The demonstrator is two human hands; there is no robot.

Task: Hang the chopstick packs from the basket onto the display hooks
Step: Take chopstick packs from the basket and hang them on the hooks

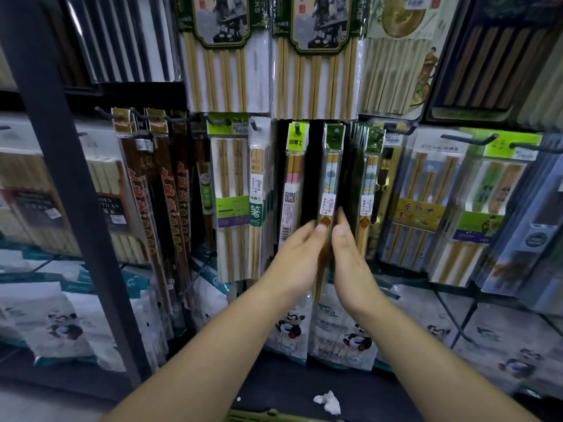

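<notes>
— While it hangs on a dark hook (335,134), where exactly is the slim chopstick pack (330,178)?
— Between both hands: a glossy clear sleeve, green card header, pale sticks inside. The left hand (300,251) pinches its lower part, thumb in front. The right hand (350,257) lies flat-fingered against its right edge.
— Around it?
— Neighbouring packs (370,178) crowd just beside, panda-printed bags (292,327) sit below, and a green basket (274,417) rim shows at bottom.

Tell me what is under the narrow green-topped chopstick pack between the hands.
White plastic bags printed with pandas stand below the narrow green-topped chopstick pack. The left hand and right hand cover part of its lower end and the bags' tops.
</notes>
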